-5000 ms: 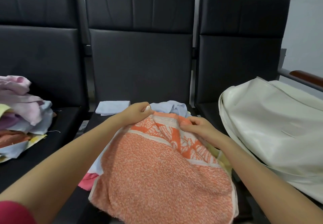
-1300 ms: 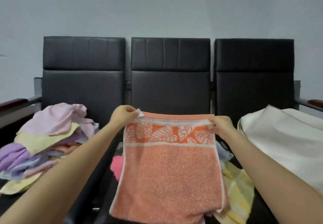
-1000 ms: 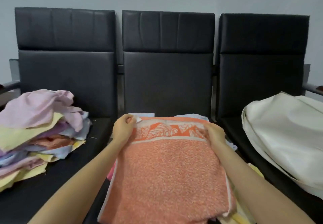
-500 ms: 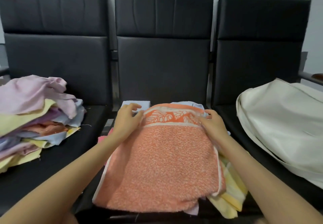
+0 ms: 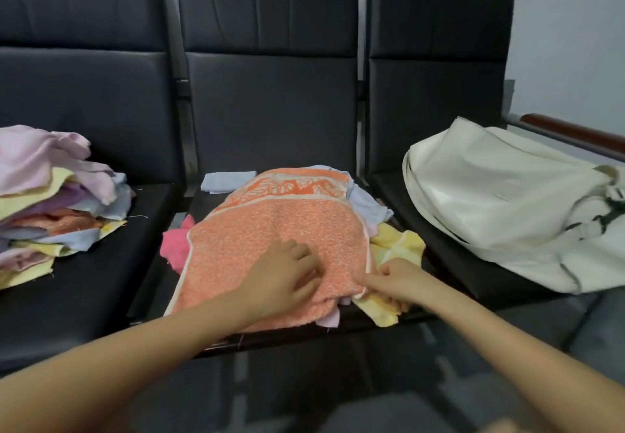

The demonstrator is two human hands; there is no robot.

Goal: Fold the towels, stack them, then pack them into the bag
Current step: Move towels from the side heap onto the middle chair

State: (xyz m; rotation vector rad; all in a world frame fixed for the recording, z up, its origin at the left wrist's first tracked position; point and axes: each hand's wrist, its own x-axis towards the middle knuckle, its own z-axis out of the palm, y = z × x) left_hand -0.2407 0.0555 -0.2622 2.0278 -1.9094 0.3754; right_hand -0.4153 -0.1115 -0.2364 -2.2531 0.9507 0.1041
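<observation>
An orange towel [image 5: 267, 229] with a leaf-pattern band lies spread over the middle seat, on top of other towels: pink [image 5: 176, 246], yellow [image 5: 395, 246] and light blue [image 5: 365, 202]. My left hand [image 5: 284, 273] rests on the orange towel's near part with fingers spread. My right hand [image 5: 392, 280] pinches the towel's near right corner at its white edge. A small folded light blue towel [image 5: 228, 180] sits at the back of the seat. The cream bag [image 5: 500, 196] lies slumped on the right seat.
A loose pile of pink, yellow, purple and blue towels [image 5: 50, 196] fills the left seat. Three black chairs [image 5: 270, 101] stand in a row against a grey wall. A wooden armrest [image 5: 571, 131] runs behind the bag.
The orange towel was held up by its top corners, then laid on the middle seat. Both hands have left the far edge and moved to the near edge.
</observation>
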